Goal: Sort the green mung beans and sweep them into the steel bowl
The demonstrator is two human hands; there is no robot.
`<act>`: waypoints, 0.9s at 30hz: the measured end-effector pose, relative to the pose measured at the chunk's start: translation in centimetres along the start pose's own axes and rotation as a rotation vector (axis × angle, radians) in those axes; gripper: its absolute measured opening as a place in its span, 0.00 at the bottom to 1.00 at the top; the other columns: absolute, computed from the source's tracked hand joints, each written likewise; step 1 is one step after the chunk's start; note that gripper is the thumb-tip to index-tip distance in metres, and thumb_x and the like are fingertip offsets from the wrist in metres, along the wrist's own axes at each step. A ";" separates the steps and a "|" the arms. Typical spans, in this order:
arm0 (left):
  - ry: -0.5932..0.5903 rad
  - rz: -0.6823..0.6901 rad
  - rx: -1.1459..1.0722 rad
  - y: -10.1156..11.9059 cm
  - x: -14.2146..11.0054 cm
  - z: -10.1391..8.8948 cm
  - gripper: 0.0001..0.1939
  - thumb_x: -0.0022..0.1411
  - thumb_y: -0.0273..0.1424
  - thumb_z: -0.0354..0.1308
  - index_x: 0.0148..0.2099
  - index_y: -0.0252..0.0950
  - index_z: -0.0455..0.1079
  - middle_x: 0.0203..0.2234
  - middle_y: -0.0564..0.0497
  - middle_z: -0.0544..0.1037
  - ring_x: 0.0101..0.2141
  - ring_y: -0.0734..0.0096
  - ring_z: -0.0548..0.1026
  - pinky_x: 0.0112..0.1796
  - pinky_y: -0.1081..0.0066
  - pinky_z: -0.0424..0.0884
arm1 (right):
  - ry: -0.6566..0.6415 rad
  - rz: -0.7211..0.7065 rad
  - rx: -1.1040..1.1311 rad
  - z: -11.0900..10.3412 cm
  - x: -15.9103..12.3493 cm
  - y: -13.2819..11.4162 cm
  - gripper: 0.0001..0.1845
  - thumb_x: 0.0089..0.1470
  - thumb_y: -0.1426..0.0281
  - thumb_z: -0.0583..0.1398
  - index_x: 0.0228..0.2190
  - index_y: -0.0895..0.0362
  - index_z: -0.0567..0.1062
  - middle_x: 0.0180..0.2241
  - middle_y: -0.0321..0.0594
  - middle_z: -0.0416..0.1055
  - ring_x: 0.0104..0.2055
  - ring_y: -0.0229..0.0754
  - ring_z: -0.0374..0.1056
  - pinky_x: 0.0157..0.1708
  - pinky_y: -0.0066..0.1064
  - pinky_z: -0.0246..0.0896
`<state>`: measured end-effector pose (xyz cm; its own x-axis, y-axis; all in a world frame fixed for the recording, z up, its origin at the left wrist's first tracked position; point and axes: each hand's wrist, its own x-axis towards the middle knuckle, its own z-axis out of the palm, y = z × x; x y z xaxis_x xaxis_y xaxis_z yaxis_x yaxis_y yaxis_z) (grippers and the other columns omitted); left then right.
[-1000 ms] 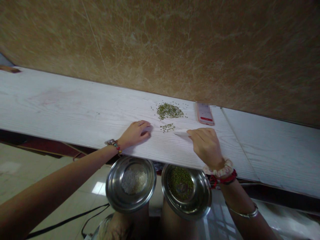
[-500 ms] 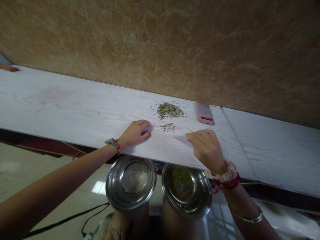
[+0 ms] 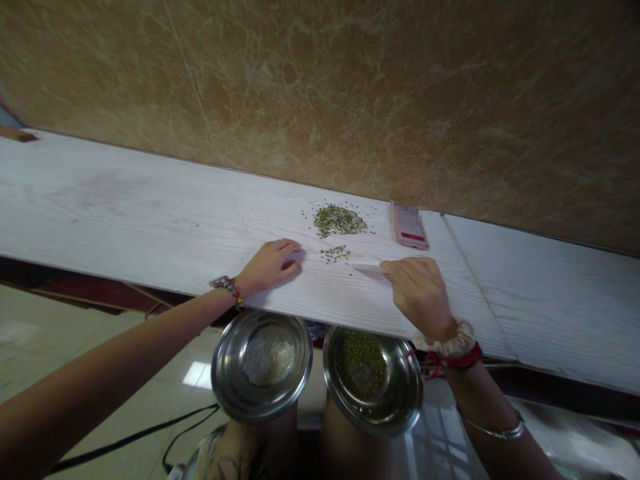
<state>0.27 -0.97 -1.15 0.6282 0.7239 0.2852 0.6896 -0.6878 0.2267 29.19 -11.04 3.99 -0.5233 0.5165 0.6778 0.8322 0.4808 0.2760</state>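
My left hand (image 3: pixel 270 267) rests on the white wooden board, fingers loosely bent and thumb apart, holding nothing. Just right of its fingertips lies a small cluster of green beans (image 3: pixel 335 254). Behind that cluster is a larger pile of small green beans (image 3: pixel 340 220), with some pale grains mixed in. My right hand (image 3: pixel 417 290) is closed on a thin, pale, blade-like piece (image 3: pixel 370 270), whose tip points left, low over the board. Whether it is a knife or a stiff card I cannot tell. One loose bean (image 3: pixel 351 274) lies near its tip.
A phone (image 3: pixel 411 227) lies behind my right hand, near the brown marbled wall (image 3: pixel 320 100). Below the board's front edge, a steel bowl (image 3: pixel 219 383) with white grains and another steel bowl (image 3: pixel 407 413) with green beans stand over my knees. A dark strap (image 3: pixel 140 433) crosses lower left.
My right hand has shifted slightly to the right with the thin piece. A single bean now shows near its tip, apart from the small cluster. My left hand has stayed still.
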 end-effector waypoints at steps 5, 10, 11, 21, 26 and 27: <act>0.017 0.009 -0.002 -0.1 0.0 0.1 0.16 0.61 0.32 0.51 0.50 0.35 0.68 0.47 0.44 0.75 0.47 0.58 0.73 0.48 0.58 0.68 | 0.037 0.049 -0.005 -0.1 -0.1 0.0 0.08 0.58 0.79 0.54 0.36 0.58 0.72 0.28 0.39 0.75 0.32 0.40 0.67 0.38 0.34 0.55; 0.025 0.013 -0.001 -0.1 0.0 0.1 0.15 0.61 0.32 0.51 0.49 0.34 0.68 0.47 0.44 0.75 0.47 0.58 0.73 0.48 0.58 0.68 | 0.029 0.029 0.023 -0.2 -0.2 -0.4 0.09 0.58 0.79 0.54 0.35 0.58 0.73 0.27 0.38 0.75 0.31 0.39 0.67 0.38 0.34 0.55; 0.025 0.013 -0.001 -0.1 0.0 0.1 0.15 0.61 0.32 0.51 0.49 0.34 0.68 0.47 0.43 0.75 0.47 0.58 0.73 0.48 0.58 0.68 | 0.025 0.027 0.014 -0.2 -0.1 -0.3 0.09 0.58 0.79 0.54 0.35 0.58 0.73 0.27 0.38 0.75 0.32 0.40 0.67 0.37 0.34 0.55; 0.029 0.012 -0.013 0.0 0.0 0.1 0.16 0.60 0.32 0.51 0.49 0.34 0.68 0.47 0.43 0.75 0.47 0.57 0.73 0.48 0.57 0.69 | 0.002 -0.006 0.017 -0.2 0.4 -0.4 0.08 0.57 0.80 0.55 0.36 0.59 0.72 0.28 0.39 0.75 0.32 0.40 0.67 0.38 0.34 0.55; 0.015 0.006 -0.012 0.1 0.0 0.1 0.16 0.60 0.32 0.50 0.49 0.34 0.68 0.48 0.43 0.74 0.48 0.57 0.73 0.49 0.57 0.68 | 0.025 0.018 -0.004 -0.2 0.4 -0.2 0.08 0.58 0.79 0.54 0.36 0.58 0.72 0.28 0.38 0.75 0.32 0.39 0.67 0.38 0.33 0.54; 0.016 0.005 -0.012 0.1 0.0 0.0 0.16 0.60 0.32 0.51 0.49 0.34 0.68 0.48 0.43 0.74 0.48 0.57 0.73 0.49 0.57 0.68 | 0.031 0.010 0.026 -0.4 0.5 -0.3 0.09 0.57 0.80 0.55 0.36 0.58 0.72 0.28 0.38 0.75 0.32 0.39 0.67 0.38 0.33 0.55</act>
<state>0.32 -1.03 -1.19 0.6257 0.7196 0.3012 0.6819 -0.6921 0.2367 28.79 -11.22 4.49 -0.5082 0.4993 0.7017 0.8322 0.4943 0.2511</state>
